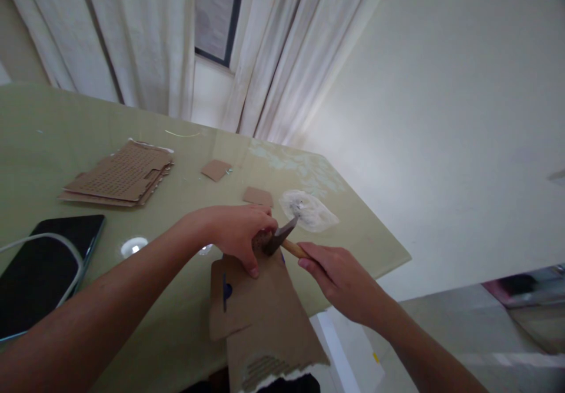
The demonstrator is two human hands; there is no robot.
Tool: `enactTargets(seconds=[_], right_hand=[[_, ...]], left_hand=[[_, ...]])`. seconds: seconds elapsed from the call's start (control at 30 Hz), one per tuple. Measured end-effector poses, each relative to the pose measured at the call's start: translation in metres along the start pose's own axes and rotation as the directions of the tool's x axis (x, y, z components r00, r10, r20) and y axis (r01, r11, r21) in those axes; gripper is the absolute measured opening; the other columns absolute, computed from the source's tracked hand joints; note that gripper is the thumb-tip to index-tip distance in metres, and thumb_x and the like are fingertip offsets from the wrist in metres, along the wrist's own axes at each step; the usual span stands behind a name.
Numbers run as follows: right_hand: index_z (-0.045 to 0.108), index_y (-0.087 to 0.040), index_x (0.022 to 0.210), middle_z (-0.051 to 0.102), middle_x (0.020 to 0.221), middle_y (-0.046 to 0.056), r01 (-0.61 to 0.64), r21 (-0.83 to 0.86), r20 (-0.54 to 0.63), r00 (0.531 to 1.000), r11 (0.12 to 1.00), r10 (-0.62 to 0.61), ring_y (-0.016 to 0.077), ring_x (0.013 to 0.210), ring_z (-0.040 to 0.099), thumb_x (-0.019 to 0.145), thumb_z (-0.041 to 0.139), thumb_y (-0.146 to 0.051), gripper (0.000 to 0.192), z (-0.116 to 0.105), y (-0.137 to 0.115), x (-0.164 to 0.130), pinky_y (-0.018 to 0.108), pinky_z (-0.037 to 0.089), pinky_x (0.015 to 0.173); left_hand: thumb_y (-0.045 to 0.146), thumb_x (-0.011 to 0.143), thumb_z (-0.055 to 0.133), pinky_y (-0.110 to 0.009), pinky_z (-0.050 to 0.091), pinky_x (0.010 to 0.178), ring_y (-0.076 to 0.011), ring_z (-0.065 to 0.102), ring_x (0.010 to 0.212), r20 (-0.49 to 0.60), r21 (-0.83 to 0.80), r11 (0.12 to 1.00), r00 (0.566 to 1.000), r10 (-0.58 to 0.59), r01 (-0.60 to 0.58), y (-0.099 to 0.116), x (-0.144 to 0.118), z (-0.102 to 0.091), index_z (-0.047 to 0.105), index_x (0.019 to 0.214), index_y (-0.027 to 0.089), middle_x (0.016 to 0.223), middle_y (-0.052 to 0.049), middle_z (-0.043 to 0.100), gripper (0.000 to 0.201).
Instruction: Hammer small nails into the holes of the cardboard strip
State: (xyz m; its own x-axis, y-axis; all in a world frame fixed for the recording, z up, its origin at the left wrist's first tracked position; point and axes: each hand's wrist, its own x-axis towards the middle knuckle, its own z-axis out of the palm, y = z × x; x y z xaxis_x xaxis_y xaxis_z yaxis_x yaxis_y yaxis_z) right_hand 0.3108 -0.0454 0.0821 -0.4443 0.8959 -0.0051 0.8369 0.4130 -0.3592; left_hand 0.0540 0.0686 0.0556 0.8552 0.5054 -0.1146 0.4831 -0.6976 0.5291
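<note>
My right hand (335, 275) is closed around the wooden handle of a hammer (280, 239). Its dark metal head, with one curved, pointed end, rests on or just above the far end of a brown cardboard piece (265, 299). Gripping that same far end is my left hand (241, 234), its thumb lying on the cardboard and its fingers curled close to the hammer head. The cardboard has a torn near edge with corrugation showing, and a slot with a dark blue spot. What lies directly under the hammer head is hidden.
A stack of cardboard sheets (128, 172) and a black tablet (48, 263) with a white cable (73, 246) are at left. Two small cardboard pieces (216, 169) and a clear plastic bag (311, 209) lie beyond my hands. The table edge (384, 269) runs along the right.
</note>
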Motion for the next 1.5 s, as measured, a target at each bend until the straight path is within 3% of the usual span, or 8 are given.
enactTargets(seconds=[0.17, 0.33, 0.47, 0.63, 1.0, 1.17, 1.3, 1.5], right_hand=[[0.069, -0.021, 0.113, 0.074, 0.091, 0.004, 0.010, 0.031, -0.095, 0.995, 0.999, -0.007, 0.0210, 0.080, 0.067, 0.115, 0.050, -0.035, 0.024, 0.002, -0.002, 0.000, 0.030, 0.041, 0.073], [0.069, -0.020, 0.111, 0.073, 0.087, 0.004, 0.000, 0.007, 0.003, 1.000, 1.000, 0.000, 0.0211, 0.076, 0.065, 0.115, 0.049, -0.032, 0.024, 0.006, -0.003, 0.004, 0.031, 0.038, 0.071], [0.069, -0.020, 0.117, 0.075, 0.092, 0.005, 0.021, 0.044, -0.063, 0.998, 0.999, -0.018, 0.0213, 0.079, 0.066, 0.115, 0.050, -0.033, 0.023, 0.009, -0.004, 0.005, 0.031, 0.040, 0.074], [0.069, -0.021, 0.111, 0.075, 0.091, 0.005, 0.016, 0.060, 0.012, 1.000, 0.998, -0.017, 0.0220, 0.082, 0.068, 0.114, 0.050, -0.032, 0.021, 0.014, -0.008, 0.006, 0.031, 0.041, 0.074], [0.069, -0.021, 0.122, 0.079, 0.107, 0.009, 0.050, -0.016, -0.031, 0.998, 0.999, -0.051, 0.0253, 0.094, 0.073, 0.115, 0.049, -0.032, 0.024, 0.011, -0.012, 0.008, 0.033, 0.045, 0.080], [0.069, -0.021, 0.111, 0.077, 0.094, 0.007, 0.019, 0.004, 0.006, 1.000, 1.000, -0.019, 0.0230, 0.082, 0.070, 0.115, 0.048, -0.033, 0.025, 0.010, -0.011, 0.006, 0.032, 0.044, 0.073], [0.070, -0.021, 0.115, 0.075, 0.091, 0.005, -0.003, 0.042, -0.078, 0.997, 0.999, 0.006, 0.0221, 0.082, 0.069, 0.115, 0.050, -0.035, 0.025, 0.009, -0.003, 0.000, 0.031, 0.043, 0.074], [0.069, -0.021, 0.110, 0.074, 0.090, 0.005, -0.027, 0.065, -0.070, 0.997, 0.998, 0.032, 0.0213, 0.080, 0.068, 0.115, 0.050, -0.035, 0.025, 0.011, 0.004, -0.010, 0.031, 0.043, 0.073]], left_hand=[[0.047, 0.064, 0.096, -0.034, 0.052, 0.090, -0.0289, 0.065, 0.105, 0.012, -0.005, 1.000, 1.000, 0.002, -0.002, 0.002, -0.003, -0.003, 0.073, 0.115, 0.021, 0.120, -0.007, 0.065, 0.061], [0.039, 0.065, 0.094, -0.032, 0.052, 0.087, -0.0273, 0.066, 0.106, 0.055, -0.032, 0.999, 0.998, -0.025, 0.027, 0.002, -0.005, -0.006, 0.073, 0.114, 0.022, 0.120, -0.006, 0.067, 0.056], [0.037, 0.064, 0.095, -0.031, 0.052, 0.087, -0.0274, 0.068, 0.106, 0.042, -0.062, 0.997, 0.999, -0.034, 0.036, -0.001, -0.004, -0.005, 0.074, 0.114, 0.023, 0.120, -0.005, 0.069, 0.056], [0.037, 0.063, 0.094, -0.031, 0.053, 0.089, -0.0261, 0.069, 0.104, 0.050, -0.118, 0.992, 0.998, -0.035, 0.040, -0.002, -0.004, -0.005, 0.076, 0.113, 0.025, 0.122, -0.004, 0.072, 0.055], [0.034, 0.062, 0.092, -0.032, 0.053, 0.090, -0.0268, 0.069, 0.104, 0.032, -0.128, 0.991, 0.999, -0.024, 0.028, -0.004, -0.003, -0.004, 0.078, 0.112, 0.025, 0.115, -0.004, 0.074, 0.053], [0.032, 0.065, 0.093, -0.032, 0.054, 0.087, -0.0258, 0.069, 0.103, 0.045, -0.117, 0.993, 0.999, -0.030, 0.035, -0.001, -0.006, -0.007, 0.077, 0.116, 0.025, 0.121, -0.005, 0.072, 0.054], [0.029, 0.067, 0.093, -0.031, 0.053, 0.085, -0.0253, 0.069, 0.105, 0.062, -0.081, 0.996, 0.998, -0.031, 0.036, 0.001, -0.007, -0.010, 0.076, 0.126, 0.027, 0.126, -0.006, 0.071, 0.061], [0.031, 0.069, 0.093, -0.031, 0.052, 0.090, -0.0267, 0.068, 0.111, 0.085, -0.055, 0.997, 0.995, -0.051, 0.056, 0.003, -0.006, -0.012, 0.075, 0.131, 0.028, 0.129, -0.006, 0.070, 0.065]])
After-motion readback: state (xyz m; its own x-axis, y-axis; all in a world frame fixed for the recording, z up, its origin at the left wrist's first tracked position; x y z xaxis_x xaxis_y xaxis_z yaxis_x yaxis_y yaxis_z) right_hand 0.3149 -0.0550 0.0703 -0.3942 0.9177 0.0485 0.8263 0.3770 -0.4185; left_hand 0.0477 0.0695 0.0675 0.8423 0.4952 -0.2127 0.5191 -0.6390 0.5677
